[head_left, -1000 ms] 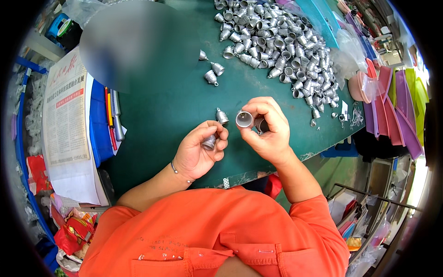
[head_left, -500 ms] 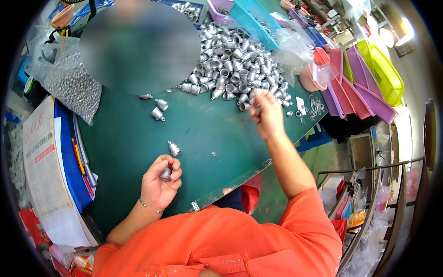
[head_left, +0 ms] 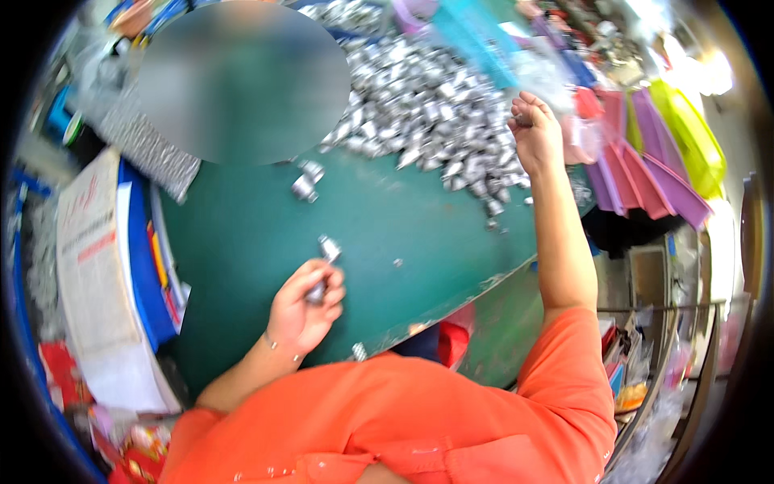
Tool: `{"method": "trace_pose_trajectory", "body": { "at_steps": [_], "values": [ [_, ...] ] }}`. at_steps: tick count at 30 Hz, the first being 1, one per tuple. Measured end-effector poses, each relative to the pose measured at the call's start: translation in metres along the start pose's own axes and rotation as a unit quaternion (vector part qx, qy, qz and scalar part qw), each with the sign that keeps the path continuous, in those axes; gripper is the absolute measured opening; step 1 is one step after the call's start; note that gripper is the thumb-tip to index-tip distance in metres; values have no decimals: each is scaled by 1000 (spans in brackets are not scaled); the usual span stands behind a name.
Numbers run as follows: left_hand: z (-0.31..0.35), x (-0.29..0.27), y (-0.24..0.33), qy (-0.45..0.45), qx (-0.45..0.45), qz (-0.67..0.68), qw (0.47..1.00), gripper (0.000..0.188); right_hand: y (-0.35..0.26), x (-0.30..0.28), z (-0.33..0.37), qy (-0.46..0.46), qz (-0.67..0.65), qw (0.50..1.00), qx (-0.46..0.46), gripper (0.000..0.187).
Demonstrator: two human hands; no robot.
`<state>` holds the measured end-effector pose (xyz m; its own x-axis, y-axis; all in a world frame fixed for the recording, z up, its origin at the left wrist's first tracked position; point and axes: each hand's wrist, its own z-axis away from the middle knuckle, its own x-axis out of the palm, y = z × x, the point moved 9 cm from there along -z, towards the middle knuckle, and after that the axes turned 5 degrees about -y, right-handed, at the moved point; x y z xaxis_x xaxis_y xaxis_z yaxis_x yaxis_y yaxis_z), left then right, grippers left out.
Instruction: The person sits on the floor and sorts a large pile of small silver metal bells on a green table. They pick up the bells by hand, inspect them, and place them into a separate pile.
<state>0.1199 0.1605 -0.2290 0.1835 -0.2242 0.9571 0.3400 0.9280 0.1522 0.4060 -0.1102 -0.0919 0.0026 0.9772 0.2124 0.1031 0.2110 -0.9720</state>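
Near the front of the green table, my left hand (head_left: 303, 310) is closed around a small silver bell-shaped metal cup (head_left: 316, 293). Another such cup (head_left: 328, 248) lies just beyond its fingertips. My right hand (head_left: 538, 137) is raised beside the right edge of a big heap of the same silver metal cups (head_left: 435, 105). Its fingers are curled, with a small greyish thing among them, too blurred to name. Two more loose cups (head_left: 306, 181) lie together left of the heap.
On the left are a bag of small metal beads (head_left: 149, 137), a newspaper (head_left: 93, 234) and pens on a blue folder. A blue basket (head_left: 476, 40) stands behind the heap; pink, purple and yellow-green trays (head_left: 685, 137) stand at right. A small ring (head_left: 397, 262) lies mid-table.
My right hand has moved right and up from the heap's front edge to its right side. My left hand still holds its cup. The whole view has shifted and blurred.
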Motion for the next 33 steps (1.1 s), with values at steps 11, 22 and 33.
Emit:
{"method": "trace_pose_trajectory", "body": {
  "at_steps": [11,22,33],
  "values": [
    [-2,-10,-22,-16,-113,-64,991,25,71,213,220,-564,461,636,-254,38],
    [3,-17,-31,51,-161,-85,982,18,88,194,196,-494,208,843,-39,31],
    [1,-16,-30,38,-152,-76,985,19,114,183,188,-338,-258,825,373,29]
  ]
}}
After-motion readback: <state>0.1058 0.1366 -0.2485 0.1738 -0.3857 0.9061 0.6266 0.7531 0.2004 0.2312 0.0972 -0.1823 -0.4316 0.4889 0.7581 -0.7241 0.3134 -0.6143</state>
